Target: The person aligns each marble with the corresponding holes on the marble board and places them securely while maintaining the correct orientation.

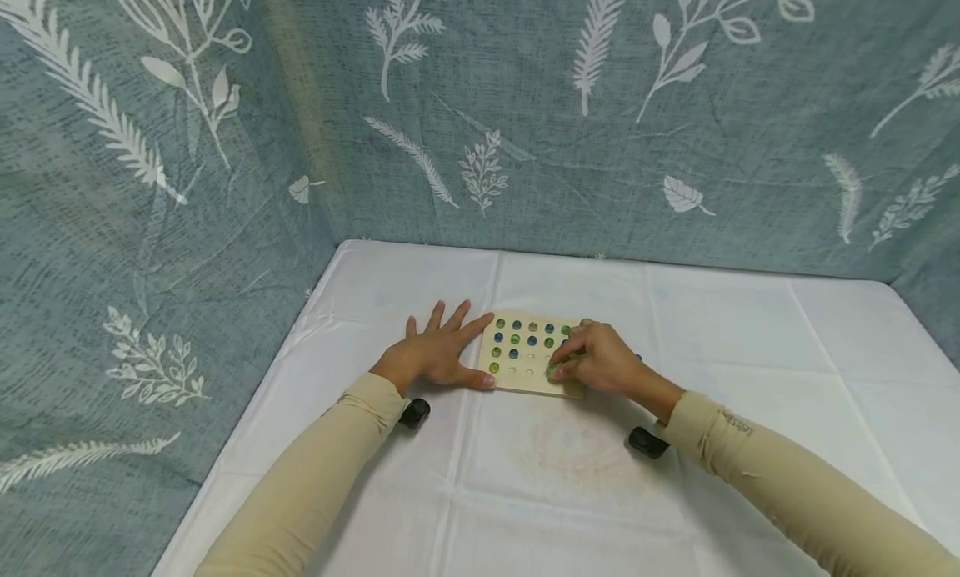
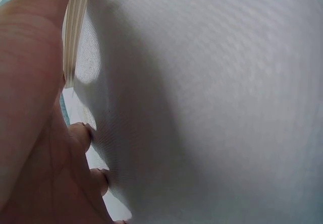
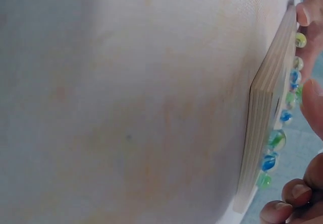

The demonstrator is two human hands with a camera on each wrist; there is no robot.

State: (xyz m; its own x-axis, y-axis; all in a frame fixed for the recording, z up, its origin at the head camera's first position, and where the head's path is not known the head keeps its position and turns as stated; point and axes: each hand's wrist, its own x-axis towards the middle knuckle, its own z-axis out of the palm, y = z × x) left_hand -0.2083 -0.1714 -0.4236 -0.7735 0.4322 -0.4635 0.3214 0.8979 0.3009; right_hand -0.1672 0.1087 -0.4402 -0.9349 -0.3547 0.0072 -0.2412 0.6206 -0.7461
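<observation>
A pale wooden board (image 1: 528, 383) with rows of round hollows lies on the table, and green, blue and clear marbles (image 1: 515, 339) fill its far rows and left column. Several hollows in the near rows are bare. My left hand (image 1: 435, 352) rests spread at the board's left side, with forefinger and thumb against its edge. Over the near right part of the board, my right hand (image 1: 603, 360) pinches a green marble (image 1: 551, 370) between thumb and fingers. In the right wrist view the marbles (image 3: 276, 139) stand up from the layered board edge (image 3: 260, 113); that hand hides the board's right side.
A white cloth (image 1: 570, 502) with faint stains covers the table. Black wrist devices (image 1: 415, 413) sit under both forearms. A small blue ball (image 1: 638, 357) shows beside the right wrist. Blue-grey leaf-patterned curtains (image 1: 525, 168) hang behind and at the left.
</observation>
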